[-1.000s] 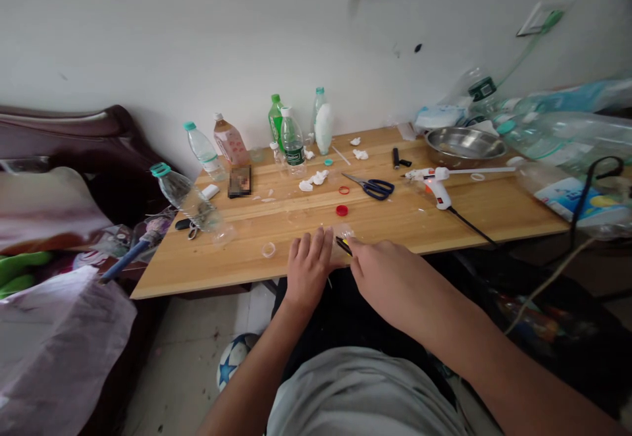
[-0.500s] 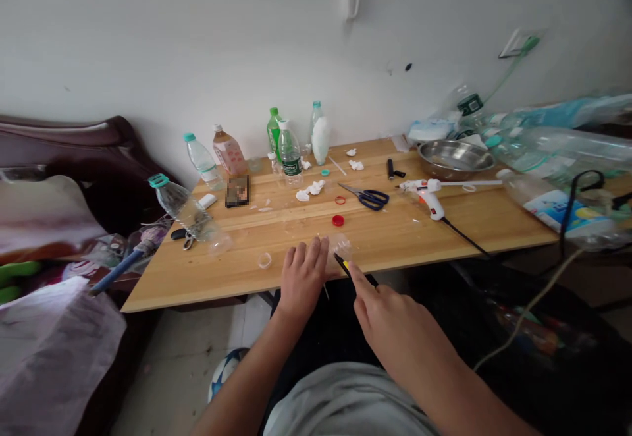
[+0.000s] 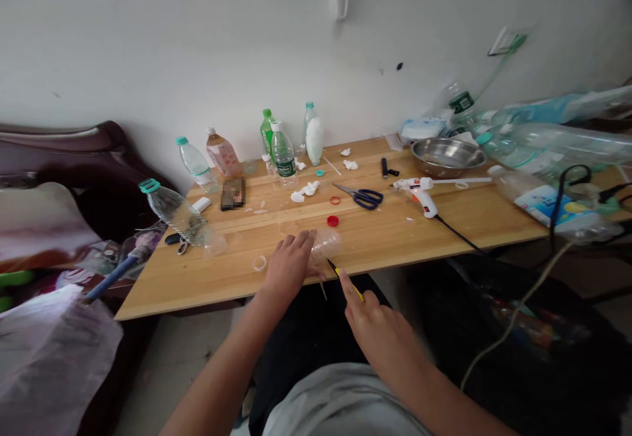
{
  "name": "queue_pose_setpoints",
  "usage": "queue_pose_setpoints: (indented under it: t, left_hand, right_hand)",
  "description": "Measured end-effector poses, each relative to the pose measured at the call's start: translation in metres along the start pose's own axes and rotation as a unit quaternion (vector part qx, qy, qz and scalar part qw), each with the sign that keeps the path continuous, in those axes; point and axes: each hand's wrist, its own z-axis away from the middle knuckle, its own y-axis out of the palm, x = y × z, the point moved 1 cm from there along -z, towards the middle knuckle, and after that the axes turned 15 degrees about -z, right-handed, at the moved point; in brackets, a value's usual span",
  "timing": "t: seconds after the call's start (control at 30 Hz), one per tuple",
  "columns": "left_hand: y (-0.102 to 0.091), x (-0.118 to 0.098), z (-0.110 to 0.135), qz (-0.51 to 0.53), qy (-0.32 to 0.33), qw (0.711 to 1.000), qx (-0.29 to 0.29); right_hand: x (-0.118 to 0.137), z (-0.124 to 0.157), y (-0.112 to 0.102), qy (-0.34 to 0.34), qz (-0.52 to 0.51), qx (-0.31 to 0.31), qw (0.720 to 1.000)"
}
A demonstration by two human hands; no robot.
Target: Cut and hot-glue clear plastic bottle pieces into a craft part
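Observation:
At the table's near edge, my left hand [image 3: 288, 265] is closed around one end of a clear, ribbed plastic bottle piece [image 3: 328, 243] lying on its side. Its right part shows beyond my fingertips; the rest is covered by my hand. A yellow and black utility knife [image 3: 336, 269] is gripped in my right hand [image 3: 374, 317], index finger along its body. The blade end is close to the near side of the bottle piece; whether it touches cannot be made out. Just beyond lies a red bottle cap [image 3: 332, 221].
Blue-handled scissors [image 3: 366, 197] and a white glue gun [image 3: 422, 197] lie right of centre, its black cord crossing the front edge. A steel bowl [image 3: 448, 159] stands behind. Several bottles, including a labelled clear one [image 3: 284, 156], stand near the wall. A cut bottle [image 3: 172, 211] leans at left.
The knife has moved toward me, off the bottle piece to its near side. More of the bottle piece now shows beside my left hand. The view has shifted slightly.

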Motion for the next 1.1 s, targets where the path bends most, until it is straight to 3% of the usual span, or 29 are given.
queue_pose_setpoints:
  t: [0.17, 0.37, 0.47, 0.57, 0.7, 0.8, 0.93, 1.1]
  left_hand:
    - [-0.006, 0.016, -0.016, 0.053, 0.011, 0.997, 0.048]
    - [-0.019, 0.034, -0.045, 0.111, 0.061, 0.983, 0.130]
    - [-0.019, 0.040, -0.054, 0.115, 0.064, 0.982, 0.136]
    - [-0.016, 0.046, -0.056, 0.115, 0.045, 0.983, 0.133]
    - [-0.014, 0.052, -0.048, 0.107, 0.009, 0.989, 0.097]
    - [-0.013, 0.049, -0.039, 0.081, 0.009, 0.994, 0.071]
    - [-0.007, 0.036, -0.030, 0.031, 0.000, 0.999, 0.029]
    - [-0.001, 0.022, -0.026, -0.029, -0.047, 0.998, -0.019]
  right_hand:
    - [0.000, -0.003, 0.011, -0.002, -0.001, 0.011, 1.000]
    - [-0.009, -0.021, 0.009, 0.029, -0.017, 0.006, 0.999]
    - [-0.014, -0.024, 0.007, 0.040, -0.048, 0.002, 0.998]
    - [-0.023, -0.017, 0.003, 0.039, -0.098, -0.020, 0.994]
    - [-0.056, -0.015, -0.005, 0.053, -0.103, -0.102, 0.988]
    - [-0.096, -0.039, -0.008, 0.079, -0.046, -0.139, 0.986]
    - [-0.140, -0.086, 0.001, 0.045, -0.022, -0.131, 0.990]
    - [-0.154, -0.109, 0.015, -0.008, -0.029, -0.124, 0.992]
